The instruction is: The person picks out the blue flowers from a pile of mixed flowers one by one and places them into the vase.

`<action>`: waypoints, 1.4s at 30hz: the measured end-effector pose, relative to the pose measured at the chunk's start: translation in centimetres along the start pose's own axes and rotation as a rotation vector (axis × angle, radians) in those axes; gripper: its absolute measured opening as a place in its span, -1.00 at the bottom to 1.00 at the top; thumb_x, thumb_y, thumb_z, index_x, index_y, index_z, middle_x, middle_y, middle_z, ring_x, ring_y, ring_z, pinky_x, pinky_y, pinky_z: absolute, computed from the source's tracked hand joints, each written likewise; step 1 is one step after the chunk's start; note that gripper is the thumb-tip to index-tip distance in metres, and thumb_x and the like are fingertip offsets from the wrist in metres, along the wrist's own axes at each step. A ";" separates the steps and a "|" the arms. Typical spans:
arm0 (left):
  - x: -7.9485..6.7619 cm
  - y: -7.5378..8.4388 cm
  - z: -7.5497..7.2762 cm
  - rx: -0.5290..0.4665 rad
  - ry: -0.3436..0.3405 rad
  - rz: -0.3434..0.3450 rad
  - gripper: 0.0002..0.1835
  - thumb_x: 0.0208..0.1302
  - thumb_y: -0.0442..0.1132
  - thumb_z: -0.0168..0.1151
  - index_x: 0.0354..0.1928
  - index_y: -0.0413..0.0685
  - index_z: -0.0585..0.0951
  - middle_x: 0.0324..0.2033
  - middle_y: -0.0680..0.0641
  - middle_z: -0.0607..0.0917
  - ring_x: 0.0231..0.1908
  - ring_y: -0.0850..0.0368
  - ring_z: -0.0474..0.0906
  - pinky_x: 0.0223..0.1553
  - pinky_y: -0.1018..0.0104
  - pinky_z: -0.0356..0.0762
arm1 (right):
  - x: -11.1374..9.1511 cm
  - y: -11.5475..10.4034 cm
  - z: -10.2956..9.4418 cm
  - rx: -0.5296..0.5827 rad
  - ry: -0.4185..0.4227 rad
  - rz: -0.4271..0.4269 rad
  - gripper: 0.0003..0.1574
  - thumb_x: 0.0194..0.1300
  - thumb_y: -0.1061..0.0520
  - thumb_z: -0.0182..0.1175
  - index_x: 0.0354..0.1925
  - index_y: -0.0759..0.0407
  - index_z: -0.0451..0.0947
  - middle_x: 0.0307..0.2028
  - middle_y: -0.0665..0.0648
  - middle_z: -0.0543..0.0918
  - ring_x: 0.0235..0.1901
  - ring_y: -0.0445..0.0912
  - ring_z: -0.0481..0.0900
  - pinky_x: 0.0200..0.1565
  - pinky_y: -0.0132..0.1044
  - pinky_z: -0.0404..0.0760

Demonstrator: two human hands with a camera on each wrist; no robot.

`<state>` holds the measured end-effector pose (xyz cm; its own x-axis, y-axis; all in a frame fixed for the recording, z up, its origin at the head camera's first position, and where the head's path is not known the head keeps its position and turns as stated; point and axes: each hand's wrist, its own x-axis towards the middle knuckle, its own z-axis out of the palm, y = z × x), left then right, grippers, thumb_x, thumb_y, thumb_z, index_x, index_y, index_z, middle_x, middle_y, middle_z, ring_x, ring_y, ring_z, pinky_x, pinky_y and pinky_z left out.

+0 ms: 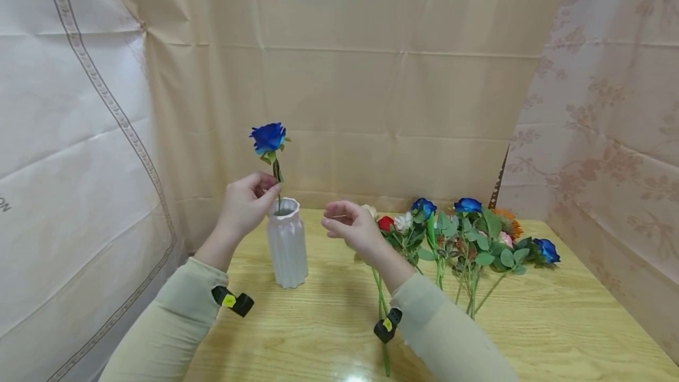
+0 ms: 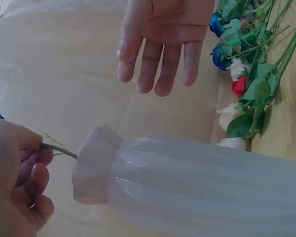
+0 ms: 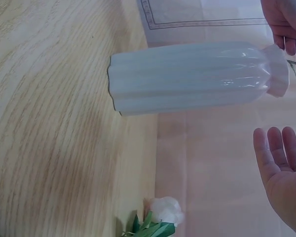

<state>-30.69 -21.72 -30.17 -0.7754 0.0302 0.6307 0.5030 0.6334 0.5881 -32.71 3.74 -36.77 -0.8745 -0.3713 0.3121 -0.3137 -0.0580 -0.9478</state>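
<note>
- Your left hand (image 1: 248, 200) pinches the stem (image 1: 279, 194) of the blue rose (image 1: 268, 138), which runs into the vase (image 1: 287, 246).
- Your right hand (image 1: 354, 227) hangs relaxed and loosely extended, holding nothing, near the vase's right side.
- The vase stands upright on the table (image 1: 329, 323), braced by neither hand; a sideways push on the stem could tip it.
- Flowers (image 1: 484, 241) lie to the right; your right sleeve (image 1: 451, 323), sweeping low, could drag them.
</note>
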 end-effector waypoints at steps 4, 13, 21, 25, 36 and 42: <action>-0.4 -0.2 0.3 0.020 -0.023 -0.011 -0.82 0.38 -0.17 0.33 -0.18 -0.17 0.70 -0.45 -0.04 0.67 -0.46 0.05 0.52 -0.50 0.30 0.51 | -0.1 0.3 -0.1 -0.006 -0.001 0.013 -0.60 0.38 0.19 0.35 0.12 0.27 0.55 0.02 0.23 0.63 -0.02 0.03 0.67 -0.03 -0.12 0.72; -0.7 -0.8 0.8 0.098 -0.041 0.005 -0.84 0.38 -0.21 0.31 -0.27 -0.17 0.69 -0.54 -0.02 0.62 -0.51 0.07 0.49 -0.51 0.24 0.49 | -0.5 0.8 -0.2 -0.021 0.003 0.035 -0.62 0.38 0.18 0.35 0.12 0.23 0.57 0.02 0.22 0.62 -0.02 0.04 0.66 -0.03 -0.11 0.71; -0.9 -1.1 0.9 0.146 -0.080 -0.014 -0.82 0.36 -0.19 0.32 -0.29 -0.19 0.71 -0.58 -0.01 0.58 -0.56 0.07 0.45 -0.53 0.23 0.45 | -0.7 1.1 -0.2 -0.003 -0.022 0.009 -0.61 0.40 0.22 0.31 0.11 0.38 0.50 0.06 0.39 0.57 -0.05 0.00 0.64 -0.03 -0.09 0.71; -1.1 -1.0 0.7 0.147 -0.100 -0.036 -0.80 0.38 -0.16 0.32 -0.28 -0.17 0.72 -0.59 -0.02 0.57 -0.56 0.06 0.45 -0.55 0.23 0.46 | -0.7 1.3 -0.2 -0.003 -0.024 0.012 -0.63 0.39 0.23 0.33 0.09 0.34 0.52 0.05 0.38 0.57 -0.06 -0.02 0.64 -0.02 -0.06 0.71; -1.7 -1.3 0.2 0.122 -0.041 -0.026 -0.77 0.42 -0.07 0.30 -0.34 -0.06 0.68 -0.61 0.01 0.54 -0.58 0.06 0.43 -0.57 0.26 0.43 | -0.8 0.7 -0.5 -0.036 -0.019 0.012 -0.65 0.40 0.15 0.34 0.09 0.22 0.57 0.04 0.29 0.61 -0.02 0.04 0.66 -0.04 -0.12 0.72; -1.8 -1.2 -0.3 0.110 0.033 0.045 -0.78 0.41 -0.12 0.32 -0.36 -0.10 0.68 -0.61 0.02 0.55 -0.59 0.08 0.42 -0.58 0.31 0.41 | -0.7 -0.5 -0.7 -0.060 -0.027 0.003 -0.60 0.39 0.11 0.35 0.11 0.23 0.56 0.04 0.26 0.63 -0.01 0.03 0.66 -0.02 -0.12 0.71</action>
<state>-29.80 -22.74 -31.82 -0.7389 0.0358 0.6728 0.4907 0.7128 0.5011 -32.22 4.68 -36.50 -0.8653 -0.3965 0.3067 -0.3335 -0.0015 -0.9428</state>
